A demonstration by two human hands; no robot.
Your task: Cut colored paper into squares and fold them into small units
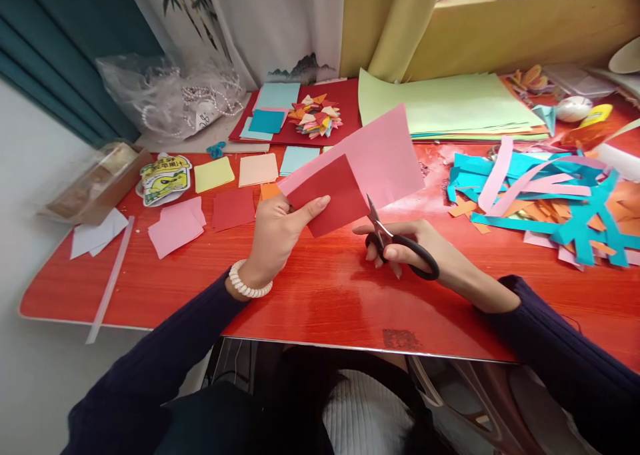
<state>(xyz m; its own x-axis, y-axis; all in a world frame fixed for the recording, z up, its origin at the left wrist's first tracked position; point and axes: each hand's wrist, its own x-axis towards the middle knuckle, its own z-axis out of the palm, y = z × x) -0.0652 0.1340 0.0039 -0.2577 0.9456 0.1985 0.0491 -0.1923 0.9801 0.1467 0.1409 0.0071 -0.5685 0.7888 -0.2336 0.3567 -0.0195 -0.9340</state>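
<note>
My left hand (277, 231) pinches a red paper square (333, 198) together with a larger pink sheet (380, 158) behind it, both held tilted above the red table (320, 295). My right hand (415, 245) grips black-handled scissors (395, 241). The blades point up at the right edge of the red square, just under the pink sheet. A white bead bracelet circles my left wrist.
Small coloured paper squares (215, 175) lie at the left. A pile of folded paper pieces (315, 116) sits at the back. A stack of light green sheets (450, 105) lies back right. Blue, pink and orange offcuts (550, 198) cover the right side. A plastic bag (165, 98) sits back left.
</note>
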